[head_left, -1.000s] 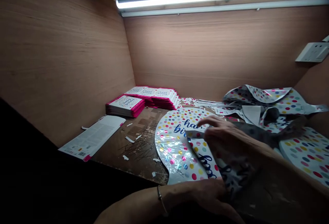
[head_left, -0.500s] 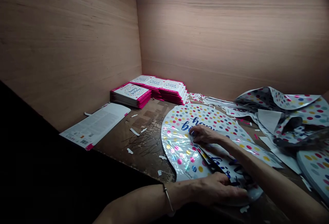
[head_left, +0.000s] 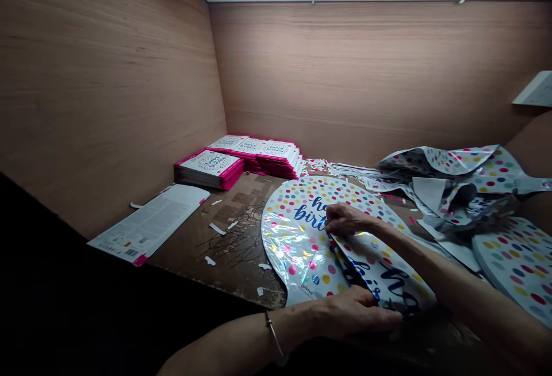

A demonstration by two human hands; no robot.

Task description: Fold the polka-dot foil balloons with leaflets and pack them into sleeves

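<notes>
A flat foil balloon with coloured dots and blue birthday lettering lies on the table below my hands. On its right part rests a folded foil balloon in the same print, its left crease slanting toward me. My right hand pinches the upper end of that crease with fingers curled in. Lower down, my left hand, a thin bracelet at its wrist, grips the near end of the fold, thumb on top. Part of the lettering is hidden by my right hand and the fold.
Stacks of pink-edged birthday packets stand in the back left corner. A long printed card sleeve lies at the left edge. Crumpled dotted foil and a balloon pile are on the right. Paper scraps litter the table.
My right hand has shifted slightly right along the balloon, and more blue lettering shows beside it. The fold looks more raised. The view has tilted up and right, bringing a lit lamp in.
</notes>
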